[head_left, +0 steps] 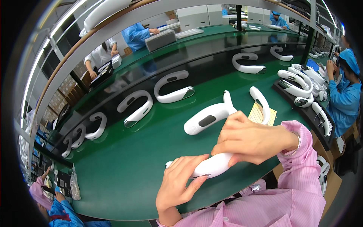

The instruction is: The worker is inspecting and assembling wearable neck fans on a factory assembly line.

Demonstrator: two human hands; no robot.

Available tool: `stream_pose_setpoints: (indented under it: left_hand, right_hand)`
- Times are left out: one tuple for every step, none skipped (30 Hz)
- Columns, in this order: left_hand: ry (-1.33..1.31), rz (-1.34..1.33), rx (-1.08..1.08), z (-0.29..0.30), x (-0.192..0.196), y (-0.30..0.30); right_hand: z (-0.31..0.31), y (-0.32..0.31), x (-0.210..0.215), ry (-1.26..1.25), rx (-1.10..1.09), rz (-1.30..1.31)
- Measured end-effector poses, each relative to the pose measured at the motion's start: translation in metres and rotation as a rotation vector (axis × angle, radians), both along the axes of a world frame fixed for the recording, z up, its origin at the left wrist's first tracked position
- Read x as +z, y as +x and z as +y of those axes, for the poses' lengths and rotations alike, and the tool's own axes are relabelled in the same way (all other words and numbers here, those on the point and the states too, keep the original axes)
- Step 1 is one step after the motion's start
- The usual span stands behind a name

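Close to the table's front edge, my left hand (182,181) and my right hand (251,142) both grip a white neck fan (214,165). The left hand wraps around its left part, thumb toward me. My right fingers are bent over its right end, with the thumb pressed along the side. Much of this fan is hidden under the hands. Just beyond them lies another white neck fan (208,118) with a dark oval patch. To its right, a curved white piece (261,102) rests partly on a yellow perforated board (269,115).
Several C-shaped white neck fans (174,89) stand in a row along the black conveyor belt (211,56) beyond the green table (113,181). At right, a dark tray (281,94) holds more fans beside a co-worker in blue (346,94). An open cardboard box (332,185) sits below.
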State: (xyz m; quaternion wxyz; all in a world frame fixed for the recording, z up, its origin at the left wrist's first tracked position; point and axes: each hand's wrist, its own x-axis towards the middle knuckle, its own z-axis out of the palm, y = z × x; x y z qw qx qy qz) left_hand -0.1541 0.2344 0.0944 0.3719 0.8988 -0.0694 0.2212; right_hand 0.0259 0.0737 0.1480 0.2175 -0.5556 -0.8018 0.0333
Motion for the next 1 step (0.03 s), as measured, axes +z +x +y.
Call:
stream_pose_setpoints:
  left_hand:
    - [-0.046, 0.021, 0.0, -0.002, 0.0027, -0.0024]
  right_hand:
    - [0.0003, 0.0016, 0.002, -0.029, 0.004, 0.037]
